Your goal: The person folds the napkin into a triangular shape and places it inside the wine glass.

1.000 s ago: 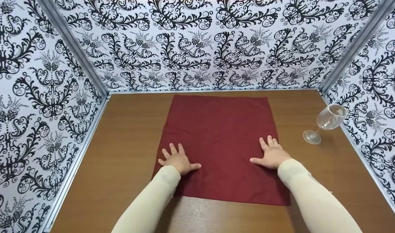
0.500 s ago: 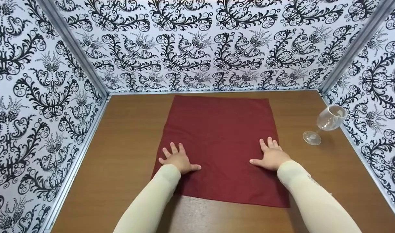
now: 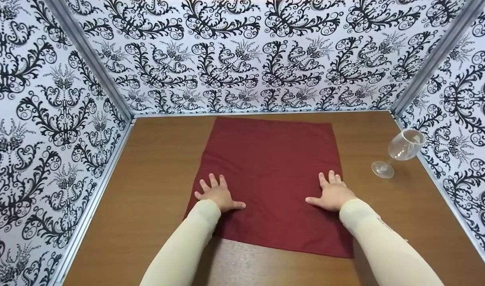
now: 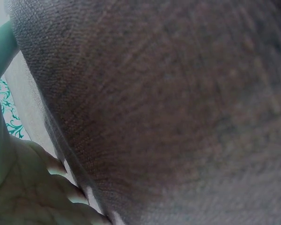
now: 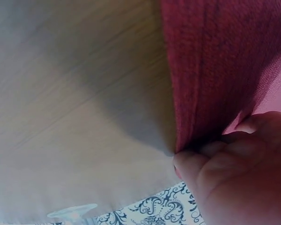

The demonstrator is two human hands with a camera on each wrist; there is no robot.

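A dark red cloth (image 3: 270,167) lies spread flat on the brown wooden table, slightly turned, with faint wrinkles near the hands. On its left part rests my left hand (image 3: 219,196), palm down, fingers spread and thumb pointing inward. My right hand (image 3: 333,194) presses on the right side of the cloth in the same way, its outer fingers by the right edge. The left wrist view shows the palm (image 4: 28,187) close against the cloth (image 4: 154,103), which looks brownish there. In the right wrist view the fingertips touch the cloth (image 5: 215,61) at its edge.
A clear stemmed glass (image 3: 406,147) stands on the table (image 3: 147,178) to the right of the cloth, near the right wall. Black-and-white patterned panels (image 3: 242,59) with grey metal posts enclose the back and both sides.
The cloth has turned slightly clockwise under my hands, its front right corner shifting a little toward me. The right hand has slid slightly nearer; the left hand moved slightly away.
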